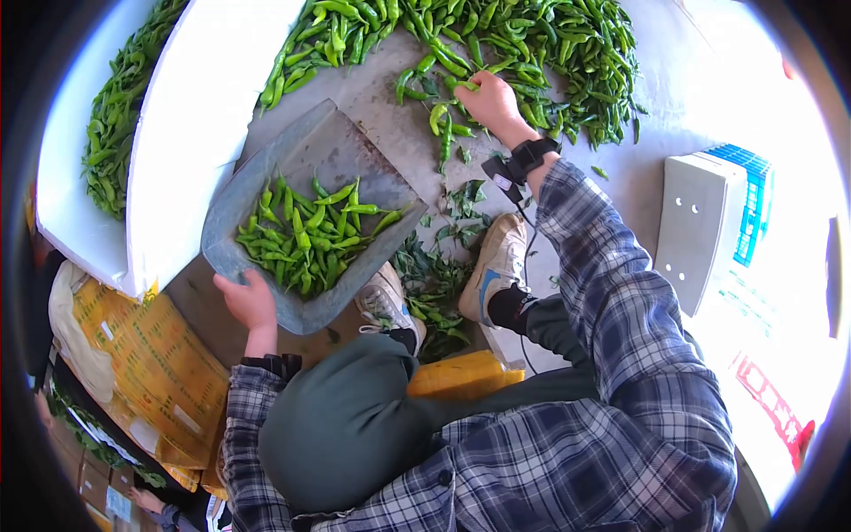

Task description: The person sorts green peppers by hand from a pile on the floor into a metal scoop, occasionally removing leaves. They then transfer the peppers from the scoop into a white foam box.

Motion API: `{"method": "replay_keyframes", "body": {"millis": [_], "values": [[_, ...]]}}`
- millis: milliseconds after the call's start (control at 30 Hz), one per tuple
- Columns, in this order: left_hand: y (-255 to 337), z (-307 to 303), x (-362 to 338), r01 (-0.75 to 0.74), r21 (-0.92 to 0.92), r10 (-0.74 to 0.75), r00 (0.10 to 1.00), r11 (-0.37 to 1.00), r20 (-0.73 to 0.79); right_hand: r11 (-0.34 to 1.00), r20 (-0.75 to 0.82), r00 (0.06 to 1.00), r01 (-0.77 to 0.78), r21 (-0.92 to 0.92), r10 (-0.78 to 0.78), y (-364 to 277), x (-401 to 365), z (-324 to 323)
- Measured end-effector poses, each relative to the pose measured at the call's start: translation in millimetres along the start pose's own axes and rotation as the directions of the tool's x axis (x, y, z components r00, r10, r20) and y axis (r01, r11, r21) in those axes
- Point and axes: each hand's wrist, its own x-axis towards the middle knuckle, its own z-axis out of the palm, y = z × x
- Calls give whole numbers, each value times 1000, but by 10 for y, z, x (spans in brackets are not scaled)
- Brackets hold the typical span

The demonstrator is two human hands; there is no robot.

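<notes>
My left hand (248, 300) grips the near-left rim of a grey metal scoop (232, 199), thumb outside and fingers hidden beneath. Inside the scoop lies a heap of green chili peppers (306, 235). Stretched forward, my right hand (490, 102) is closed in a pinch on a green chili pepper (472, 86) at the near edge of a big pile of peppers (567, 53) on the floor. A few loose peppers (443, 124) lie just left of that hand.
A white foam box (191, 115) holding more peppers stands at left. Dark leaves (417, 266) litter the floor around my shoes (494, 266). A yellow printed carton (151, 355) is at lower left, a white-and-blue crate (700, 222) at right. Another person's hand (146, 499) shows bottom left.
</notes>
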Motion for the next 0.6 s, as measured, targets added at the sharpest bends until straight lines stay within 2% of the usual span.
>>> {"method": "replay_keyframes", "body": {"millis": [67, 133, 167, 200, 267, 333, 433, 500, 600], "values": [[17, -5, 1, -7, 22, 7, 1000, 1000, -5, 998, 35, 998, -52, -21, 53, -113, 55, 55], [0, 0, 7, -2, 26, 3, 1000, 1000, -14, 964, 245, 957, -91, -249, 153, -216, 77, 147], [-9, 10, 5, 0, 26, 0, 1000, 1000, -17, 959, 256, 943, -149, -240, 211, -249, 97, 168], [-28, 34, 12, 5, 27, -4, 1000, 1000, -19, 960, 259, 943, -145, -241, 207, -233, 118, 216], [-82, 51, 12, -17, 65, 20, 999, 998, -40, 979, 211, 972, -60, -196, 101, -190, 104, 329], [-71, 52, -1, -16, 50, 18, 999, 999, -36, 975, 204, 974, -50, -216, 95, -158, 69, 326], [-67, 53, 18, -32, 19, 32, 999, 999, -44, 977, 252, 968, 40, -211, 15, -71, 62, 276], [-60, 47, -2, -38, 4, 38, 998, 999, -47, 958, 310, 947, 160, -239, -81, 3, 35, 190], [-23, 21, 13, -7, -25, 7, 1000, 1000, -15, 948, 343, 939, 134, -288, -28, -19, -59, 178]]}}
